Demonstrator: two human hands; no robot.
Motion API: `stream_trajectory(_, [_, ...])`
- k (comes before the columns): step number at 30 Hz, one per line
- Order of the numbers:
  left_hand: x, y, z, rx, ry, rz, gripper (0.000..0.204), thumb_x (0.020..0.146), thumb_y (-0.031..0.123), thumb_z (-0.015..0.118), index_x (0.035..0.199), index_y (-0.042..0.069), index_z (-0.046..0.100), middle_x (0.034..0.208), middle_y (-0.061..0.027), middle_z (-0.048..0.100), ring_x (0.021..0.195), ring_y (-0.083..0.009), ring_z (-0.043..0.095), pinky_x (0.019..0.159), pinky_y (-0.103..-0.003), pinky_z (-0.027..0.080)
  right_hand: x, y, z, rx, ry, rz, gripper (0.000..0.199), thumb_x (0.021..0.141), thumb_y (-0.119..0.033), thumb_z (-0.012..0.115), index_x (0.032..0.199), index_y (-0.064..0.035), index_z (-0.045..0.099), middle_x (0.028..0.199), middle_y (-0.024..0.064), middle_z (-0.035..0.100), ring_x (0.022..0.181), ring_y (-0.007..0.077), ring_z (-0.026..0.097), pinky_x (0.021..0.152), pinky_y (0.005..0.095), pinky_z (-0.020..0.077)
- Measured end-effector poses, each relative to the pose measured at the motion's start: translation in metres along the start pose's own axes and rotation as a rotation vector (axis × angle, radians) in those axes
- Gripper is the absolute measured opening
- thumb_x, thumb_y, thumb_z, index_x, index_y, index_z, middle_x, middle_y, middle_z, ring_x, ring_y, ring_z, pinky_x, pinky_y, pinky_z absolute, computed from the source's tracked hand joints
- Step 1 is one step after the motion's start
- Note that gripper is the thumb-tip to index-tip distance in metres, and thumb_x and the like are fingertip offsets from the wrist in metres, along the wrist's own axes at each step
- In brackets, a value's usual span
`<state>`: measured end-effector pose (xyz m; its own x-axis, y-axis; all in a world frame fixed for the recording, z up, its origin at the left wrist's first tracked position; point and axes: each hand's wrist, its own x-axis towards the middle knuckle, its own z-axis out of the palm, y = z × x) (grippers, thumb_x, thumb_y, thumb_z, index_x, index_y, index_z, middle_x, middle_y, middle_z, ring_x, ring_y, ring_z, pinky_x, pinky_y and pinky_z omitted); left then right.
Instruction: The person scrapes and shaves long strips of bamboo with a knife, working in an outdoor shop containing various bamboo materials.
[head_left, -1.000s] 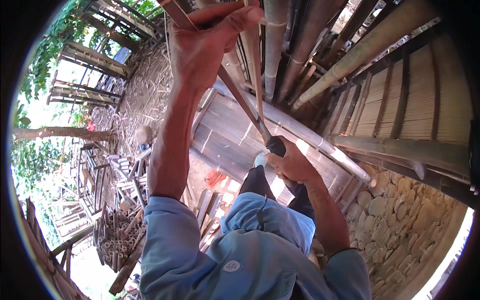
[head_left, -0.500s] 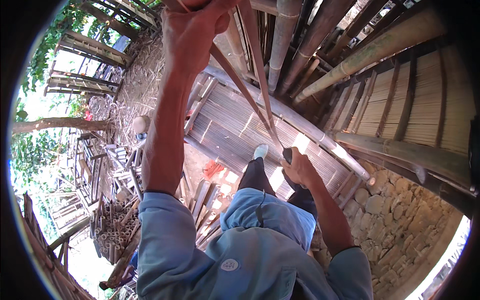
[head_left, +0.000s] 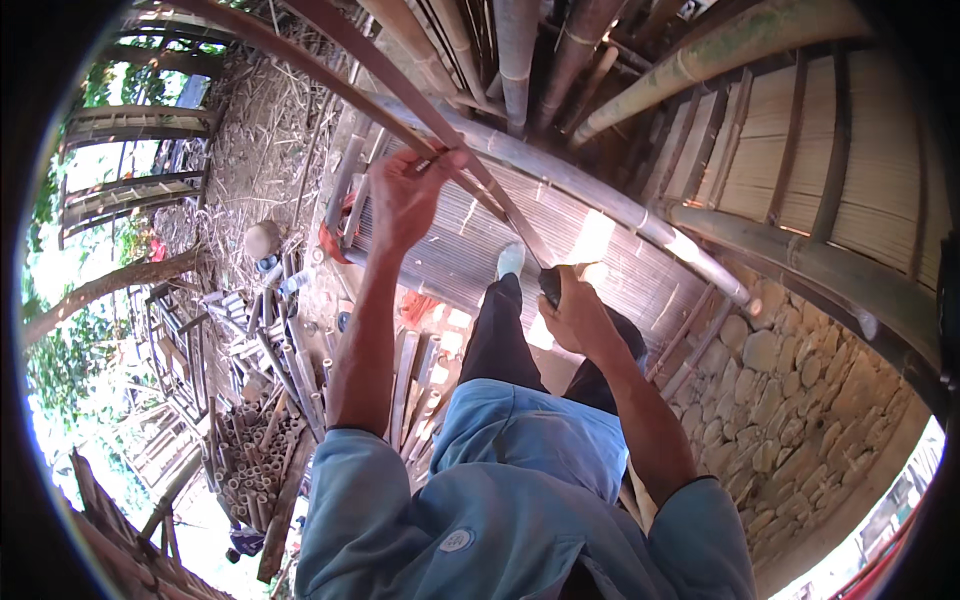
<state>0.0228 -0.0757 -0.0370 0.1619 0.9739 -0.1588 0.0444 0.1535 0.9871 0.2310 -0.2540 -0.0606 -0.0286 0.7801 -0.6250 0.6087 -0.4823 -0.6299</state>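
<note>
Two long brown bamboo strips (head_left: pixel 372 47) run from the top left down toward my right hand, crossing close to each other near their lower ends. My left hand (head_left: pixel 402 200) is closed with its fingertips pinching a strip partway along. In my right hand (head_left: pixel 580 315) is the black handle of a knife (head_left: pixel 527 238). Its blade points up and left, against the lower part of the strips; where exactly blade and strip meet is hard to make out.
A low slatted bamboo platform (head_left: pixel 610 300) lies below my hands. Bamboo poles (head_left: pixel 515 60) lean at the top, beside a framed bamboo panel (head_left: pixel 870 140). A stone wall (head_left: pixel 770 370) stands at right. Cut bamboo tubes (head_left: pixel 262 455) are stacked at left.
My left hand has come down from the top edge, nearer my right hand, and now pinches the strip lower. The strips lean further left. My right hand has shifted slightly left.
</note>
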Motion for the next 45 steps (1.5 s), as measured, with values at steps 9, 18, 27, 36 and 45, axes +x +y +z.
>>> stream_trajectory(9, [0.005,-0.016,0.014,0.097,0.130,0.031,0.021,0.085,0.013,0.080,0.103,0.001,0.076,0.077,0.0022,0.061,0.069,-0.0059,0.050,0.061,-0.023,0.039,0.025,0.032,0.019,0.741,-0.348,0.189,0.054,0.088,-0.020,0.068,0.127,0.0038,0.040,0.068,0.0212,0.062,0.047,0.0286,0.061,0.045,0.0425,0.0465])
stream_trajectory(18, [0.025,-0.020,0.010,0.202,0.211,-0.006,0.025,0.088,0.017,0.077,0.108,0.001,0.075,0.075,0.0042,0.057,0.060,-0.0034,0.044,0.053,-0.020,0.032,0.048,0.114,0.048,0.168,-0.156,0.140,0.050,0.087,-0.021,0.064,0.124,0.0056,0.043,0.083,0.0294,0.067,0.081,0.0440,0.068,0.074,0.0508,0.0535])
stream_trajectory(27, [0.032,-0.014,0.022,0.189,0.235,-0.016,0.028,0.087,0.016,0.078,0.111,0.001,0.074,0.073,0.0028,0.061,0.058,-0.0036,0.045,0.051,-0.020,0.032,0.049,0.131,0.064,0.078,-0.021,0.025,0.050,0.088,-0.020,0.065,0.126,0.0023,0.042,0.078,0.0311,0.065,0.069,0.0464,0.067,0.067,0.0527,0.0540])
stream_trajectory(36, [0.043,-0.028,0.011,0.203,0.200,0.026,0.033,0.086,0.023,0.080,0.112,0.003,0.074,0.080,-0.0016,0.068,0.062,-0.0054,0.053,0.057,-0.020,0.043,0.087,0.165,0.093,0.077,-0.019,0.188,0.041,0.089,-0.021,0.061,0.115,0.0059,0.043,0.081,0.0353,0.064,0.079,0.0527,0.066,0.074,0.0579,0.0535])
stream_trajectory(45, [0.021,-0.150,0.020,0.231,-0.074,-0.108,0.032,0.088,0.014,0.076,0.116,0.000,0.070,0.102,-0.0076,0.074,0.084,-0.0138,0.066,0.080,-0.028,0.053,0.104,0.157,0.101,0.124,-0.104,0.224,0.043,0.089,-0.022,0.061,0.116,0.0039,0.040,0.080,0.0344,0.063,0.080,0.0508,0.066,0.071,0.0569,0.0516])
